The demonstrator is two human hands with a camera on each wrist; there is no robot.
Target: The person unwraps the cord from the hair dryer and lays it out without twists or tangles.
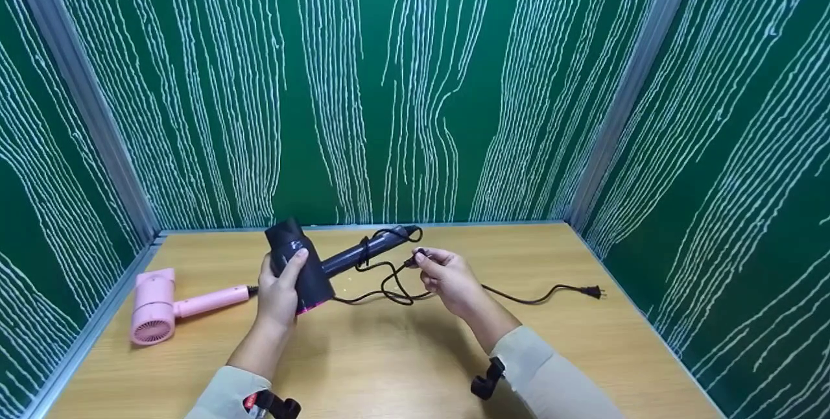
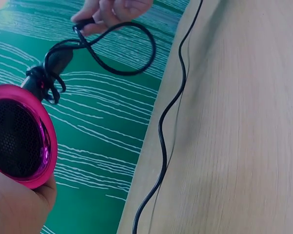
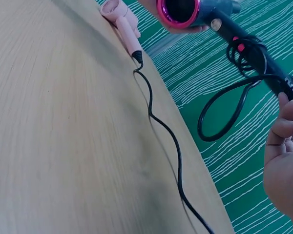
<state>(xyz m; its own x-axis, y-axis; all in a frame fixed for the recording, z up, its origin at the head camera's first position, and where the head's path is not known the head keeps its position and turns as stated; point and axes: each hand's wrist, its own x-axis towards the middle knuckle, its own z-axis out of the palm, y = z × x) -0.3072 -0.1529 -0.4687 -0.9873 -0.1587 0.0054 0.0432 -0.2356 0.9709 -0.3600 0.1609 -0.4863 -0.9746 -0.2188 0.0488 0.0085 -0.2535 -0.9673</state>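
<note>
My left hand grips the barrel of a dark hair dryer with a magenta rear rim, holding it above the table. Its handle slants up to the right, with black cord wound round it. Between thumb and fingers, my right hand pinches the black end of that cord, just off the handle's tip; the fingers hide much of this end. A loop of cord hangs between the right hand and the handle.
A pink hair dryer lies at the table's left. Its black cord runs across the wooden table to a two-pin plug on the right. Green walls with white lines stand at the back and sides.
</note>
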